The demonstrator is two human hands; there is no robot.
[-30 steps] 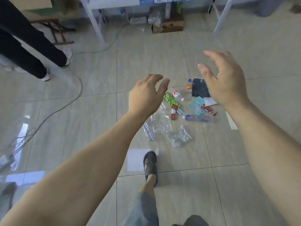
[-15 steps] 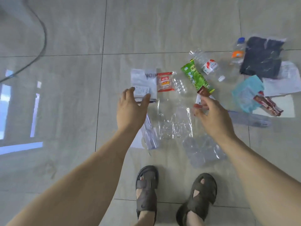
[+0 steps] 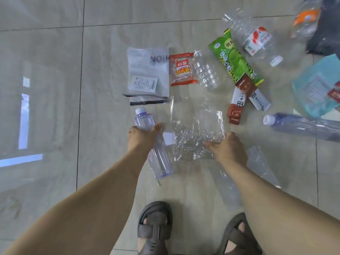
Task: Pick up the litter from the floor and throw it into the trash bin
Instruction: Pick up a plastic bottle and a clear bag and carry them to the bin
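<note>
Litter lies spread over the tiled floor. My left hand point(image 3: 142, 138) is wrapped around a clear plastic bottle with a purple cap point(image 3: 159, 159), which lies on the floor. My right hand point(image 3: 228, 149) pinches the near edge of a crumpled clear plastic sheet point(image 3: 196, 131). Beyond them lie a grey mailer bag point(image 3: 147, 74), a red snack packet point(image 3: 182, 69), a clear crushed bottle point(image 3: 207, 74), a green snack wrapper point(image 3: 234, 59) and two brown sachets point(image 3: 237, 105). No trash bin is in view.
To the right lie a labelled water bottle point(image 3: 257, 39), a long bluish bottle point(image 3: 303, 126), a teal bag point(image 3: 316, 89) and a dark bag point(image 3: 329, 26). Another clear wrapper point(image 3: 257, 162) lies by my right forearm. My sandalled feet point(image 3: 155, 229) stand at the bottom edge.
I have bent down and the view has closed in on the litter. My left hand has taken hold of the purple-capped bottle, and my right hand has moved onto the clear plastic sheet.
</note>
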